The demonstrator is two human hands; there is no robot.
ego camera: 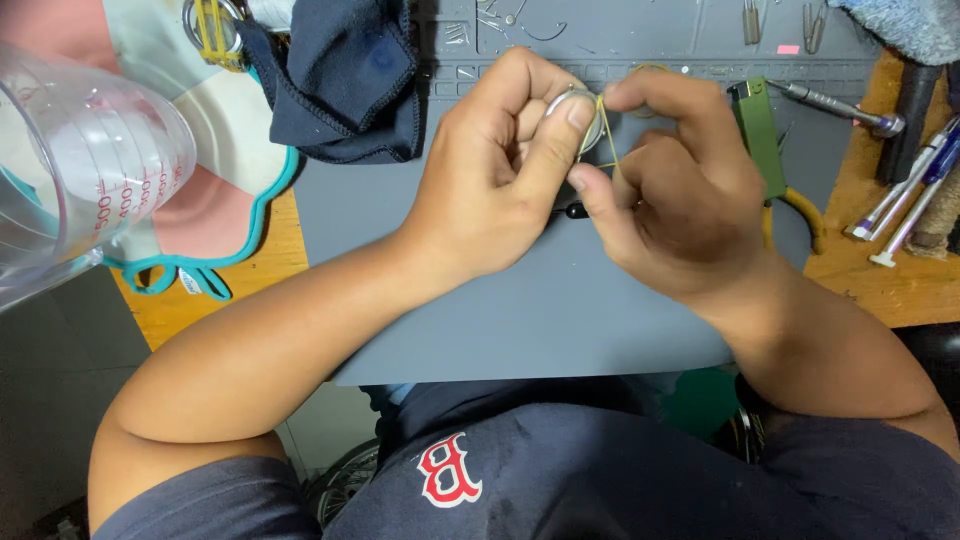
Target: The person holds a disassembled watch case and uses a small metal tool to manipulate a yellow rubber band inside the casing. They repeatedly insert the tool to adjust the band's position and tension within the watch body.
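Observation:
My left hand (495, 175) pinches a small round silver watch case (588, 128) between thumb and forefinger, above a grey work mat (520, 310). My right hand (672, 190) is closed on a thin yellow-green band (606, 140) that runs across the case. Both hands meet over the middle of the mat. The fingers hide most of the case.
A dark blue cloth (345, 80) lies at the mat's upper left. A clear measuring jug (85, 165) stands at the far left over a pink and teal pad (215, 215). Green-handled pliers (765, 140), a screwdriver (840, 108) and several pens (915, 190) lie on the wooden bench at right.

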